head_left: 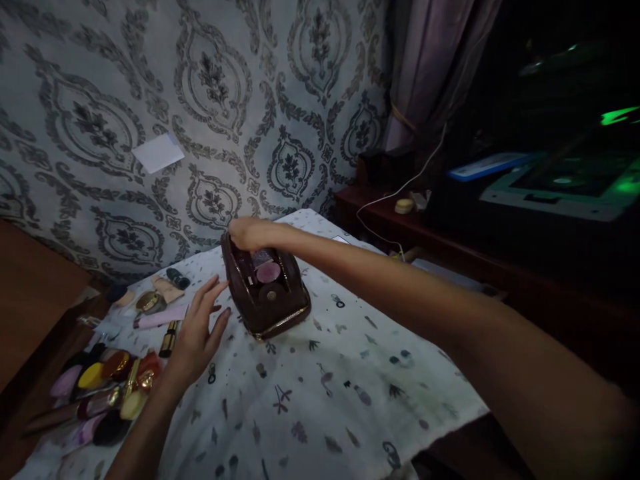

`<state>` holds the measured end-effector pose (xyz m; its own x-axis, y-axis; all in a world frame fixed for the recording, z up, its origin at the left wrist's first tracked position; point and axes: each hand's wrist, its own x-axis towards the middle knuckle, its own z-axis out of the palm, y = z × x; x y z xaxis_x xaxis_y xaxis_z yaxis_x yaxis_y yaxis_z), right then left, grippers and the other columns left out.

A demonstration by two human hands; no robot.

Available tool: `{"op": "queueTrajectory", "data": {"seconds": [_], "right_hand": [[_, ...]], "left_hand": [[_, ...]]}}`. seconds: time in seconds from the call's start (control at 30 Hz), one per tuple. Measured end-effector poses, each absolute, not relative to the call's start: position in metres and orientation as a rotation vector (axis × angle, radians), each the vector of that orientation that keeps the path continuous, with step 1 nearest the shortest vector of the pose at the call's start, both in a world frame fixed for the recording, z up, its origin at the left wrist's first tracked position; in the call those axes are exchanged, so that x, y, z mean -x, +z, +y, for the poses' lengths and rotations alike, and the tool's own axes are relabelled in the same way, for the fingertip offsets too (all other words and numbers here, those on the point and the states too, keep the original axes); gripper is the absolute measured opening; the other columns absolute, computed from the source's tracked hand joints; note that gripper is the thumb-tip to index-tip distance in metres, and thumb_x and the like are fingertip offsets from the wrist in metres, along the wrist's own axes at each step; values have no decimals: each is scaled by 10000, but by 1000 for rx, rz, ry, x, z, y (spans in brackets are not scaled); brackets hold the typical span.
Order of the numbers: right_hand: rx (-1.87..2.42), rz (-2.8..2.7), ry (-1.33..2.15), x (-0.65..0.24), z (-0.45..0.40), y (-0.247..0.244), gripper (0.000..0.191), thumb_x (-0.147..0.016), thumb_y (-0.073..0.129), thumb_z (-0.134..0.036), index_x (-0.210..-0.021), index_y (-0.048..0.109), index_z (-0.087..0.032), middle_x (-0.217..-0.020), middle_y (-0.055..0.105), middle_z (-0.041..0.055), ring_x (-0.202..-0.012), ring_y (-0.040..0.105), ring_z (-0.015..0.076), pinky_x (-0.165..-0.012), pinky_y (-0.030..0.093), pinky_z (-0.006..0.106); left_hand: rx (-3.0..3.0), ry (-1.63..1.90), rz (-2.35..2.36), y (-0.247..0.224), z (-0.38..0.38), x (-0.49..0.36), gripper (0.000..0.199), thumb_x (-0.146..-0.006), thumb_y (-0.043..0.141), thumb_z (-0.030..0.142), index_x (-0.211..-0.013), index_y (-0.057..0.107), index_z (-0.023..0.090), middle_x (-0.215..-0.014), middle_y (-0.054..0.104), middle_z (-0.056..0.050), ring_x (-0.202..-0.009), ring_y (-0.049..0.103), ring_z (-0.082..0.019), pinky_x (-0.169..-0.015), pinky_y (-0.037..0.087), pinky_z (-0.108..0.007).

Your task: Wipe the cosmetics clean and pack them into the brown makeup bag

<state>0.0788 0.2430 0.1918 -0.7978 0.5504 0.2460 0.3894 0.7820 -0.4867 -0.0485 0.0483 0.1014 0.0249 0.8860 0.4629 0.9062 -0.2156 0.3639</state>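
Note:
A dark brown zippered makeup bag (245, 303) lies unzipped on the cloth-covered table. Inside it I see a round pink compact (268, 272) and a few dim items. My right hand (250, 233) reaches across to the bag's far end, its fingers curled down at the opening; whatever they grip is hidden. On the near left side, my left hand (197, 327) is open with fingers spread, its fingertips close to the bag's side. Whether they touch it, I cannot tell.
Several cosmetics crowd the left side, including a pink tube (160, 317), a glass jar (151, 302) and a black-and-gold bottle (169, 339). A patterned wall (210, 133) rises behind the table. At right, a white cable (400, 183) runs over a dark red surface (370, 200).

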Motion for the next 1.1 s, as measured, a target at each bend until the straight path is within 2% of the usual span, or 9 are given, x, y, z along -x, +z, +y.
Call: {"op": "queueTrajectory", "data": {"seconds": [0.07,0.17,0.27,0.4,0.5,0.6,0.73,0.93,1.1], "right_hand": [[706,-2610,485,-105,240,207,203,-889,548,-124,-795,721,-75,-621,666,77,-744,639,188,-713,460,272],[666,-2402,360,-144,225,211,249,-906,473,-117,-863,718,-108,-680,675,53,-766,623,170,-758,428,269],[644,-2207,502,-172,203,189,245,-920,458,-150,-907,701,-123,-764,675,34,-753,616,151,-738,420,249],[487,-2056,702,-185,164,145,261,-953,445,-250,-873,678,-167,-720,646,3,-665,596,134,-666,413,235],[269,-2198,735,-179,132,115,289,-975,424,-258,-849,674,-185,-717,659,14,-623,582,125,-634,402,234],[49,-2475,596,-163,107,91,285,-980,447,-254,-818,670,-184,-718,681,37,-626,590,139,-604,368,247],[17,-2692,535,-131,91,69,247,-960,509,-230,-771,658,-171,-715,698,45,-630,593,146,-594,327,255],[298,-2617,822,-76,81,46,194,-882,547,-159,-710,638,-162,-631,647,18,-561,517,122,-563,285,247],[354,-2321,1401,-40,76,34,261,-872,486,-191,-617,542,-182,-530,549,-27,-487,507,107,-523,350,222]], "left_hand": [[2186,-990,-1994,98,43,57,375,-974,477,362,-1334,513,264,-1484,446,-116,-1344,489,-271,-944,575,-399],[2166,-970,-2045,91,33,65,307,-976,464,383,-1220,583,240,-1393,520,-120,-1260,555,-264,-907,585,-394],[2181,-943,-2055,83,24,67,273,-985,446,372,-1157,609,236,-1347,543,-112,-1209,587,-243,-894,585,-378],[2194,-900,-2086,72,13,65,253,-995,426,339,-1131,614,237,-1322,561,-104,-1145,625,-215,-898,577,-367],[2198,-894,-2123,66,7,66,251,-998,414,326,-1115,617,235,-1301,580,-102,-1078,652,-202,-883,576,-361],[2201,-888,-2150,60,3,70,245,-993,414,316,-1088,623,229,-1280,598,-105,-1089,651,-210,-907,565,-371],[2194,-898,-2142,53,-3,76,232,-983,426,286,-1067,633,222,-1257,625,-103,-1098,650,-215,-959,540,-391],[2148,-979,-2085,40,-11,85,227,-960,428,196,-1027,645,192,-1121,677,-103,-1070,636,-214,-952,518,-385],[2086,-1063,-2118,33,-17,97,263,-928,410,132,-1036,644,185,-1032,680,-98,-997,631,-211,-896,517,-357]]}}
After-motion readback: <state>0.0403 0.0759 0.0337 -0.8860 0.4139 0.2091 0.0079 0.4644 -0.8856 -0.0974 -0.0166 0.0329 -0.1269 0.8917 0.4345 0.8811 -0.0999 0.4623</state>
